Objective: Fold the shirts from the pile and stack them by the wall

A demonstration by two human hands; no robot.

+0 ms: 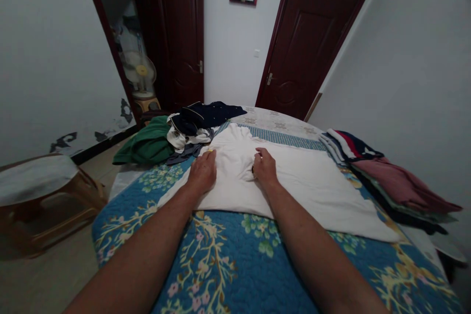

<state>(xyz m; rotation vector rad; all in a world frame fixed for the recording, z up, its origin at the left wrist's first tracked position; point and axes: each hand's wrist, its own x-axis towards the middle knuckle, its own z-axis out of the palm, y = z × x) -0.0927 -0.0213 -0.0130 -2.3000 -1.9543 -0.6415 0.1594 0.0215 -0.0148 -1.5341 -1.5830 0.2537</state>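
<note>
A white shirt (pixel 309 167) lies spread across the table, its wide body stretching to the right. My left hand (pixel 203 170) is on the shirt's left part, fingers bent and closed on the cloth. A small yellow spot shows by its fingertips, too small to name. On the other side of the bunched neck part, my right hand (pixel 264 166) has its fingers curled into the fabric, and creases gather beside it. Something dark sits at its fingers, perhaps a ring. The fingertips of both hands are partly hidden.
A blue flowered quilted cover (pixel 235 260) lies under the shirt. Rumpled clothes, including a green garment (pixel 147 142) and a navy one (pixel 209 115), are heaped at the back left. Folded clothes (pixel 401 181) are stacked at the right edge. A stool (pixel 40 181) stands left.
</note>
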